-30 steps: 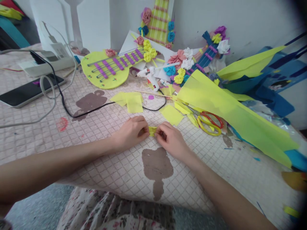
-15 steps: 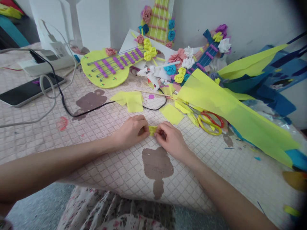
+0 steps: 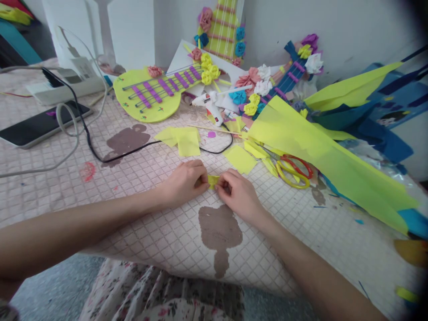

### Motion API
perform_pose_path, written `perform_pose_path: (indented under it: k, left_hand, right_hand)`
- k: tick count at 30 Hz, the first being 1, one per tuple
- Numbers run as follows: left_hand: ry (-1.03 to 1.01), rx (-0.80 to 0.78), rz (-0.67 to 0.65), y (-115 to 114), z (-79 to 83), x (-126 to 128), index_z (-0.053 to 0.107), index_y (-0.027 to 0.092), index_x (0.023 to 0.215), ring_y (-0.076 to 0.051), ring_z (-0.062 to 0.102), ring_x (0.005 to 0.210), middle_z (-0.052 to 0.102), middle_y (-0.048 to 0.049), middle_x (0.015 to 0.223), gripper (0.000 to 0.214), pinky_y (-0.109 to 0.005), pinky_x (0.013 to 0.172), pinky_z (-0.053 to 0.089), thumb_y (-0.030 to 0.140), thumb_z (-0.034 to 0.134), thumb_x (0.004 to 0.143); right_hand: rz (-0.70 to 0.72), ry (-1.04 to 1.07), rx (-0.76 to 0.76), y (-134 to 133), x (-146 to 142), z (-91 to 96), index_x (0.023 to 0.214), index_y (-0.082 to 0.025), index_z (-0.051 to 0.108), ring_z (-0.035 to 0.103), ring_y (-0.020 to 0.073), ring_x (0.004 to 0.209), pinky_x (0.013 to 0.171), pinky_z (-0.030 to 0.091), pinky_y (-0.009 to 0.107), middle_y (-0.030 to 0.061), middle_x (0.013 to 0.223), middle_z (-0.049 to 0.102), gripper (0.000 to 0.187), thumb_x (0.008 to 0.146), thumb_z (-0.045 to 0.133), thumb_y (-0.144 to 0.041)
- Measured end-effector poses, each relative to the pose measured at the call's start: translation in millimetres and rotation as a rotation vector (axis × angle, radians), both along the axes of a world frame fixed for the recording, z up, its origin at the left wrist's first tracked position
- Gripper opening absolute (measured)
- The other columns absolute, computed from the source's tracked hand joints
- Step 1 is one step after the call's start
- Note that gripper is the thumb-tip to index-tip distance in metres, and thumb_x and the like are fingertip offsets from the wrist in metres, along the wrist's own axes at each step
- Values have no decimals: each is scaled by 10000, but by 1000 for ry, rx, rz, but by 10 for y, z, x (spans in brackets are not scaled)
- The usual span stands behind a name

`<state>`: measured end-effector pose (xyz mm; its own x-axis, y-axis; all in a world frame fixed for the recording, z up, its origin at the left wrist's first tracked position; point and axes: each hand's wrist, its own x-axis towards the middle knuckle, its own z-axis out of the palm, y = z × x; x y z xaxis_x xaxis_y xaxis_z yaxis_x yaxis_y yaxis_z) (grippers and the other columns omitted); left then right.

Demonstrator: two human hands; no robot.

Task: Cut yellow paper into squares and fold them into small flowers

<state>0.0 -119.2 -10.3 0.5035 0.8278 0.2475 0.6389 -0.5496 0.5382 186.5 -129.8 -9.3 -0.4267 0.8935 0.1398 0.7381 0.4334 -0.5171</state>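
Note:
Between my fingertips is a small strip of yellow crepe paper [image 3: 213, 181], partly covered by the fingers. My left hand [image 3: 187, 183] pinches its left end and my right hand [image 3: 238, 192] pinches its right end, both low over the quilted cloth. Just beyond my hands lie cut yellow paper squares [image 3: 188, 141], and another yellow square [image 3: 240, 159] rests to the right. Scissors [image 3: 294, 171] with red and yellow handles lie to the right of my right hand, blades partly under yellow paper.
A large yellow paper sheet [image 3: 321, 156] spreads over the right side. Behind stand a yellow paper guitar [image 3: 150, 100], a white glue gun [image 3: 209, 106] with a black cord, and a blue guitar [image 3: 287, 80] with paper flowers. A phone [image 3: 40, 125] and power strip [image 3: 70, 87] lie left.
My hands stay almost still, both pinching the yellow strip. The whole view shifts very slightly.

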Motion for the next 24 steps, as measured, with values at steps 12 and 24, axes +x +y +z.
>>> perform_pose_path:
  k: [12, 24]
  left_hand:
    - [-51, -55, 30, 3, -2, -19, 566, 150, 800, -126, 512, 695, 564, -18, 783, 92, -255, 634, 403, 109, 550, 719]
    - [-53, -50, -80, 57, -37, -62, 605, 155, 768, -116, 523, 698, 593, -21, 771, 97, -237, 644, 402, 113, 517, 759]
  right_hand:
    - [8, 94, -17, 2, 27, 0, 774, -214, 478, 520, 147, 734, 641, 398, 268, 8, 812, 534, 98, 761, 517, -125]
    - [38, 87, -68, 11, 44, 20, 817, -214, 502, 540, 152, 762, 684, 426, 285, 17, 850, 545, 121, 762, 473, -110]
